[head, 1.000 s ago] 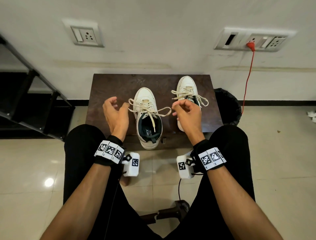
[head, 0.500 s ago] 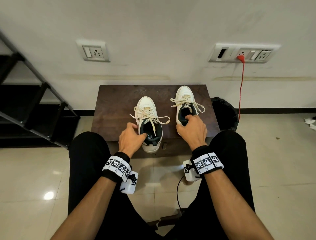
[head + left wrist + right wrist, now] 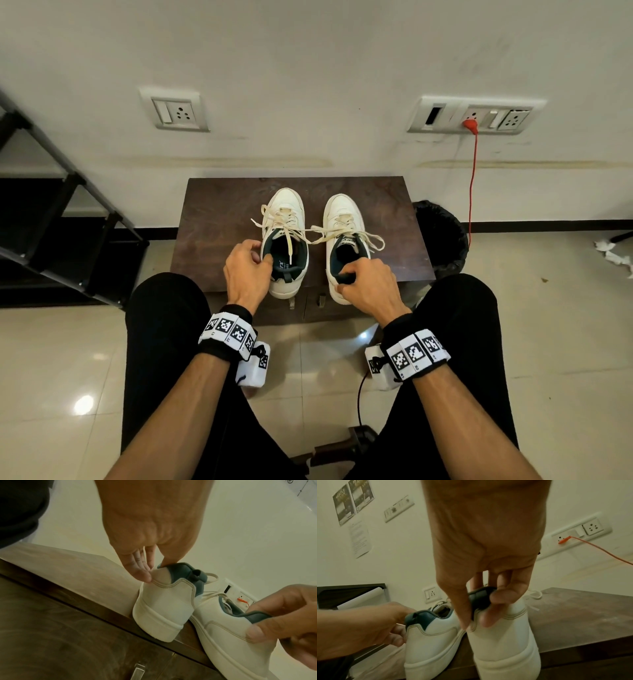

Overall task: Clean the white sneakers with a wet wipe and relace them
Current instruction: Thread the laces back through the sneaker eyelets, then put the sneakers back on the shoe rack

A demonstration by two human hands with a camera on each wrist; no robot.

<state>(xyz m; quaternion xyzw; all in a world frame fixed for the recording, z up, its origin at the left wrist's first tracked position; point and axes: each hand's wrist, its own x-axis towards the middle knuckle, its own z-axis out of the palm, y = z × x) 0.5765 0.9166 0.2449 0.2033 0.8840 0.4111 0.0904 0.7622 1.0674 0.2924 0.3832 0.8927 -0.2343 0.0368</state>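
Glossy tiled floor under us, dark wooden table [image 3: 212,219] at 12 o'clock, both sneakers parked on it.

Nearest to us, our left hand [image 3: 245,270] pinches the left sneaker [image 3: 286,222] at its dark green collar, thumb inside and fingers curled on the outer heel, while our right hand [image 3: 368,286] has its fingers and thumb clamped round the heel tab of the right sneaker [image 3: 342,219]. Both heels stick out a bit past the table's near edge, toes pointing at the wall. Cream laces [image 3: 317,230] are tied in loose bows that flop across the gap between the pair. Further out at 1 o'clock sits a black bin [image 3: 442,236], with a red cable [image 3: 472,192] running up to a wall socket [image 3: 476,114] past it.
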